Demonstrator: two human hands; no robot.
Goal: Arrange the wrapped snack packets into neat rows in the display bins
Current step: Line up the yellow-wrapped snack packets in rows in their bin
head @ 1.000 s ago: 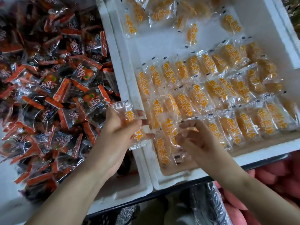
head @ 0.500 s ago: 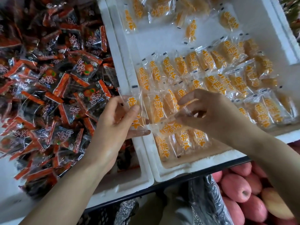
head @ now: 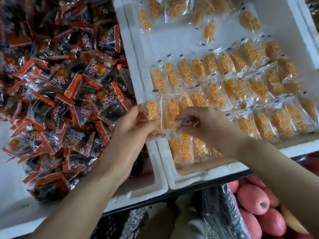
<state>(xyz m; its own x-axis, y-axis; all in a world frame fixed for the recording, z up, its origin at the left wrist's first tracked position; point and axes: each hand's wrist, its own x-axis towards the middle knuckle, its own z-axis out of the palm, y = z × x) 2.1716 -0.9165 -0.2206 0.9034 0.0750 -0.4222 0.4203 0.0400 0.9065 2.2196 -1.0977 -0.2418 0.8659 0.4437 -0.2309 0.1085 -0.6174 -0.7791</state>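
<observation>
A white foam bin (head: 203, 178) holds clear packets of yellow dried peach with orange lettering, laid in overlapping rows (head: 229, 88). My left hand (head: 134, 128) pinches one such yellow packet (head: 152, 111) at the bin's left wall. My right hand (head: 198, 125) grips the lower edge of the neighbouring packet (head: 171, 114) in the second row from the front. Below my hands lie the front row's packets (head: 184, 149). Loose yellow packets (head: 208, 31) are scattered at the bin's far end.
A second white foam bin (head: 146, 188) on the left is heaped with red-and-black snack packets (head: 65, 87). Pink apples (head: 255, 202) lie below at the right, beside a dark plastic bag (head: 222, 211). A dark shelf edge runs under both bins.
Both hands have moved up from the front row to the second row. The left hand has carried its packet from over the bin wall into line beside the packet under the right hand.
</observation>
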